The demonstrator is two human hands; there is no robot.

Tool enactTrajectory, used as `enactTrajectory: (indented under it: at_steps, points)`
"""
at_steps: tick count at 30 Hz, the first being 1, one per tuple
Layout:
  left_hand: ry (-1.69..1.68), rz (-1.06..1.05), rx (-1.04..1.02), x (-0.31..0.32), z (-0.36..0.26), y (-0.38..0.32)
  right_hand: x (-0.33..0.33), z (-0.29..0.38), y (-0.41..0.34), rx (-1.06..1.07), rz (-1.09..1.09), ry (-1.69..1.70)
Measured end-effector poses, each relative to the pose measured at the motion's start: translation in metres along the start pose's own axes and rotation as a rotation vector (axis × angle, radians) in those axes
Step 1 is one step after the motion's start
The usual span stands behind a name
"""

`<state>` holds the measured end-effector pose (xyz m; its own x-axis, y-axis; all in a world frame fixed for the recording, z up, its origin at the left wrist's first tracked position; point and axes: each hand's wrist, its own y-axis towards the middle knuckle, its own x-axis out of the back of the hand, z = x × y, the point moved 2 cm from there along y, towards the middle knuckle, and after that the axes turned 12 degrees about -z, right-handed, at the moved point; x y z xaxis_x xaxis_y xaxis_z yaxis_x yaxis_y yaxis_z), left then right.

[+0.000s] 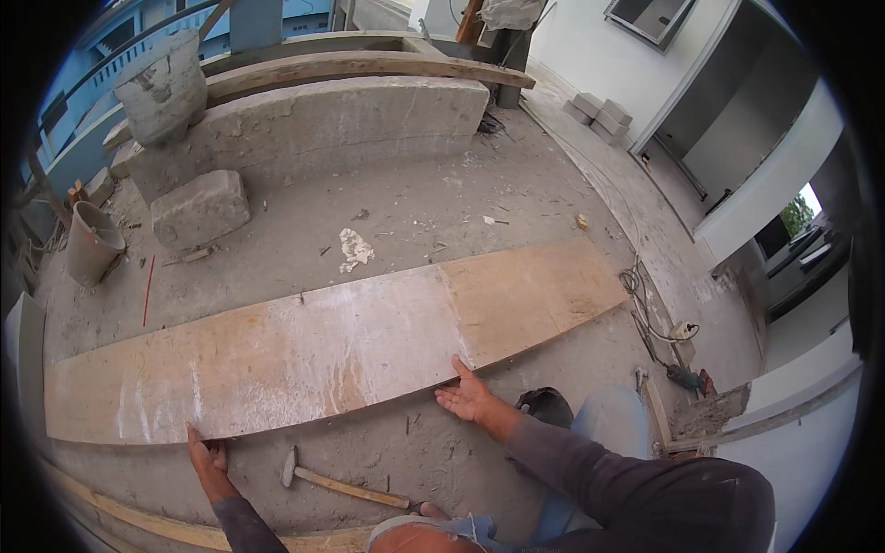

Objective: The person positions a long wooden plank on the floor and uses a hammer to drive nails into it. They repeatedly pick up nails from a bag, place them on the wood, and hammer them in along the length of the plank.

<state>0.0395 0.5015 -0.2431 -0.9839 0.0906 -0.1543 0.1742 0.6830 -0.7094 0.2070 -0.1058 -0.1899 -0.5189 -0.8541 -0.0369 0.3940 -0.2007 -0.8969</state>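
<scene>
A long plywood board, smeared with whitish plaster or cement, lies slantwise in front of me. My left hand holds its near edge towards the left end, partly tucked under the rim. Farther right, my right hand grips the same edge, palm up, thumb over the top and fingers below. The near edge appears slightly raised off the concrete floor; what is under the board is hidden. Between my hands and my body a hammer with a wooden handle rests on the floor.
A concrete block, a bucket and a low concrete wall stand beyond the board. Cables and a power tool lie to the right. Timber runs along the near left. Debris dots the floor.
</scene>
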Motion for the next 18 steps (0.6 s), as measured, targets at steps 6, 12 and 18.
enactTrajectory:
  at_steps: [6,12,18]
  points:
    - [-0.004,0.093,-0.093,0.001,0.004,0.021,-0.017,-0.017,0.017,0.081,-0.003,0.052]
    - [-0.073,0.256,-0.166,0.0,-0.011,-0.029,-0.005,0.025,-0.019,0.262,-0.092,0.146]
    - [-0.144,0.355,-0.121,-0.069,0.038,-0.111,-0.006,0.174,-0.021,0.489,0.002,0.131]
